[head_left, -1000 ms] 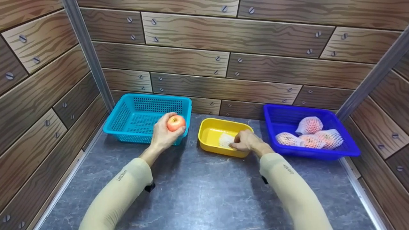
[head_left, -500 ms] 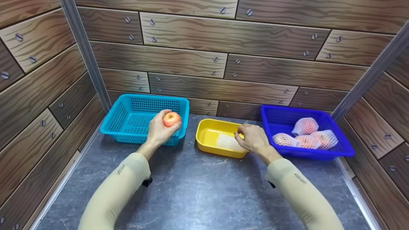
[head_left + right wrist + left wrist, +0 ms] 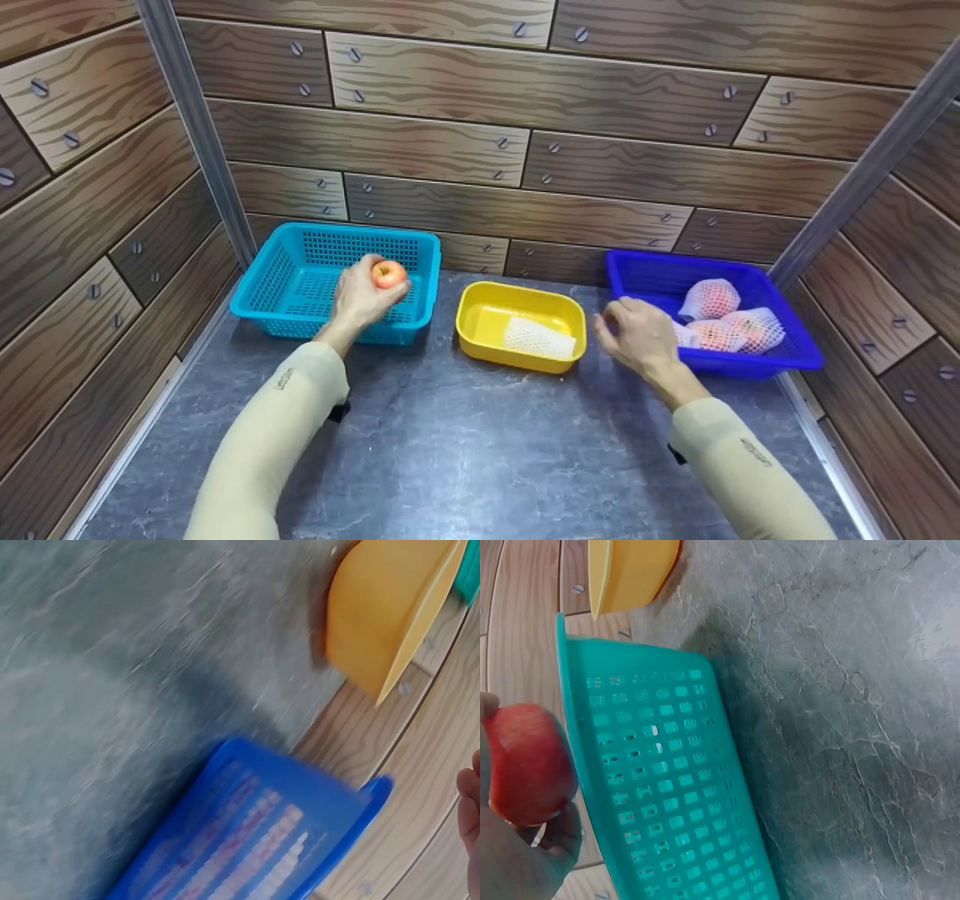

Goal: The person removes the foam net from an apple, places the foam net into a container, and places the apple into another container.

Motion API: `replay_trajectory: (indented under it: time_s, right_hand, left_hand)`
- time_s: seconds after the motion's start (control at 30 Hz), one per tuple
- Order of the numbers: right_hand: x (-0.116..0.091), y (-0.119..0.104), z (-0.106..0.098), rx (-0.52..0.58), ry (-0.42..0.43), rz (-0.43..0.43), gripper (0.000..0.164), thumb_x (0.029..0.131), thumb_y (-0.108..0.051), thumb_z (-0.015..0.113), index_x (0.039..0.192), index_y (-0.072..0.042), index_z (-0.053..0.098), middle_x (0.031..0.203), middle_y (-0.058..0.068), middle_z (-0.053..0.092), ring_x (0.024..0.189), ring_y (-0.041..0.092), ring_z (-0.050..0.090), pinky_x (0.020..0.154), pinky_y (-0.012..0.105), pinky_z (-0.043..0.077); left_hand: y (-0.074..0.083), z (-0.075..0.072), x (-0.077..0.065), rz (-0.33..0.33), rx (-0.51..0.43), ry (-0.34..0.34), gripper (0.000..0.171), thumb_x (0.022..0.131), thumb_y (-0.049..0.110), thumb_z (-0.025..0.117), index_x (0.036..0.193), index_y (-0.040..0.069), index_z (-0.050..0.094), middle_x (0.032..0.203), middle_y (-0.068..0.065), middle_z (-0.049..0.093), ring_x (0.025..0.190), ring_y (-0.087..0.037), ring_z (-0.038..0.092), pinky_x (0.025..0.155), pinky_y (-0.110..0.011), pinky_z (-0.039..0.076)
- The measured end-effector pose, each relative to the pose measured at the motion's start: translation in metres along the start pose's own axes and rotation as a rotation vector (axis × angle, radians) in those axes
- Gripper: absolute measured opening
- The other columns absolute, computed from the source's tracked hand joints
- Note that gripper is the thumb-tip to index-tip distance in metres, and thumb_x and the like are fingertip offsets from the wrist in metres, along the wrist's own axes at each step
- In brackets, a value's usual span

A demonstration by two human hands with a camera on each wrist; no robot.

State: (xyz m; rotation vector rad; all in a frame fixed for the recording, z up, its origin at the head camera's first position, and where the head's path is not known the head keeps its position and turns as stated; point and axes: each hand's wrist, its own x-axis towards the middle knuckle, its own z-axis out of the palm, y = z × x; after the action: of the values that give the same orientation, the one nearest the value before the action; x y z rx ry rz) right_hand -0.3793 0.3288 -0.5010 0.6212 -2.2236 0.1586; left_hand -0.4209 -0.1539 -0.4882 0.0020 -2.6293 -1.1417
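My left hand [image 3: 358,297] grips a bare red-and-yellow apple [image 3: 389,274] over the teal basket [image 3: 337,328]. In the left wrist view the same apple [image 3: 529,765] shows beside the basket's rim, fingers wrapped round it. My right hand [image 3: 642,334], holding nothing, has its fingers loosely curled at the left edge of the blue basket [image 3: 757,363]. Inside the yellow tub [image 3: 480,351] lies a white foam net sleeve [image 3: 538,337]. Several apples [image 3: 712,298] in white foam nets sit in the blue basket, one partly hidden behind my right hand.
The yellow tub stands between the two baskets on a grey marbled tabletop [image 3: 450,450]. Wood-patterned walls [image 3: 420,150] rise close behind the containers and along both sides. Grey metal posts [image 3: 196,127] mark the corners.
My right hand has let go of the foam net, leaving it in the yellow tub, and moved right to the blue basket. The left hand has carried the apple slightly left, farther over the teal basket.
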Motion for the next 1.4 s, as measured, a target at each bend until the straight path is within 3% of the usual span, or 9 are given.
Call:
replay_trajectory:
  time_s: [0.23, 0.43, 0.7, 1.07, 1.4]
  right_hand:
    - [-0.027, 0.029, -0.01, -0.041, 0.081, 0.04, 0.019, 0.088, -0.021, 0.076, 0.077, -0.009, 0.068, 0.07, 0.008, 0.062, 0.06, 0.037, 0.061, 0.053, 0.051, 0.049]
    - [-0.052, 0.045, -0.011, -0.033, 0.1, 0.074, 0.019, 0.088, -0.021, 0.074, 0.077, -0.009, 0.064, 0.07, 0.01, 0.061, 0.063, 0.038, 0.06, 0.056, 0.051, 0.048]
    - [-0.078, 0.06, -0.006, -0.025, 0.079, 0.111, 0.027, 0.087, -0.026, 0.076, 0.076, -0.007, 0.061, 0.07, 0.01, 0.058, 0.064, 0.038, 0.058, 0.058, 0.052, 0.046]
    - [-0.079, 0.07, 0.006, -0.018, 0.068, 0.158, 0.04, 0.087, -0.04, 0.077, 0.083, -0.005, 0.058, 0.077, 0.013, 0.053, 0.072, 0.041, 0.054, 0.067, 0.053, 0.043]
    - [-0.082, 0.076, 0.017, -0.014, -0.036, 0.224, 0.046, 0.092, -0.045, 0.073, 0.085, -0.002, 0.056, 0.08, 0.017, 0.053, 0.079, 0.044, 0.054, 0.075, 0.056, 0.045]
  left_hand:
    - [-0.002, 0.0, 0.01, -0.092, 0.139, -0.106, 0.064, 0.093, 0.043, 0.074, 0.145, 0.007, 0.062, 0.128, -0.02, 0.074, 0.108, -0.036, 0.067, 0.09, -0.049, 0.055]
    - [-0.007, 0.001, 0.017, -0.154, 0.205, -0.166, 0.063, 0.096, 0.04, 0.076, 0.145, 0.004, 0.06, 0.132, -0.022, 0.073, 0.116, -0.04, 0.07, 0.1, -0.054, 0.057]
    - [-0.01, 0.005, 0.023, -0.213, 0.28, -0.197, 0.063, 0.097, 0.039, 0.074, 0.147, 0.005, 0.058, 0.131, -0.023, 0.07, 0.115, -0.042, 0.069, 0.101, -0.057, 0.057]
    - [-0.008, 0.012, 0.024, -0.229, 0.263, -0.273, 0.078, 0.096, 0.036, 0.076, 0.16, 0.0, 0.049, 0.138, -0.026, 0.067, 0.119, -0.039, 0.064, 0.107, -0.057, 0.056]
    - [-0.01, 0.022, 0.023, -0.218, 0.275, -0.284, 0.061, 0.097, 0.037, 0.079, 0.142, 0.001, 0.058, 0.13, -0.025, 0.068, 0.115, -0.041, 0.068, 0.1, -0.056, 0.058]
